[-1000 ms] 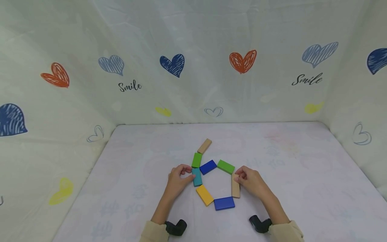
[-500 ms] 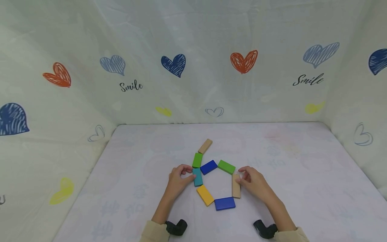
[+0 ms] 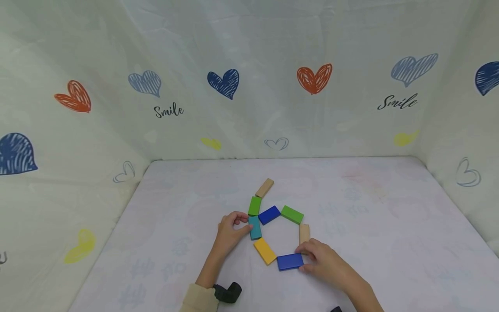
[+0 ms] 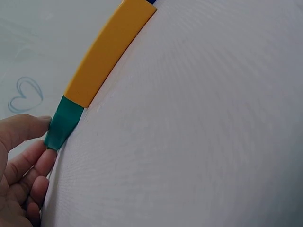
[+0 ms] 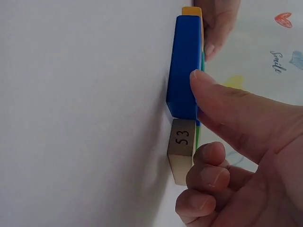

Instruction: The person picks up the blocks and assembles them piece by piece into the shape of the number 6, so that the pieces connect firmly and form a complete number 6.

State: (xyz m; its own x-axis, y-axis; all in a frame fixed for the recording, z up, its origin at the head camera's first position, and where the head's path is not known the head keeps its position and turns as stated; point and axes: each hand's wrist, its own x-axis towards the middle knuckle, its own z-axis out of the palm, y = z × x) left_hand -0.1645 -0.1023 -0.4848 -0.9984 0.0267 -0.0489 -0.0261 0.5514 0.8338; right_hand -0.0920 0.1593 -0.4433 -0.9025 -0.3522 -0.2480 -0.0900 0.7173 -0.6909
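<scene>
Flat wooden blocks form a ring with a short tail in the head view. My left hand [image 3: 229, 232] pinches the teal block [image 3: 255, 228] on the ring's left side, thumb on top and fingertips at its outer edge. At the lower right, my right hand [image 3: 326, 264] grips the right end of the front blue block [image 3: 289, 261], thumb on its near side and forefinger on its far side. A natural wood block [image 3: 304, 233] meets that end; its number 53 shows in the right wrist view. A yellow block [image 4: 109, 53] touches the teal one.
Beyond the teal block lie a green block [image 3: 254, 206] and a natural wood block [image 3: 264, 188], forming the tail. A second blue block [image 3: 269, 215] and another green block [image 3: 292, 214] make the ring's far side. Behind the white table [image 3: 175, 190] hangs a heart-printed curtain [image 3: 253, 117].
My right hand has let go of the natural wood block and moved toward me, down to the front blue block. My left hand stays at the teal block.
</scene>
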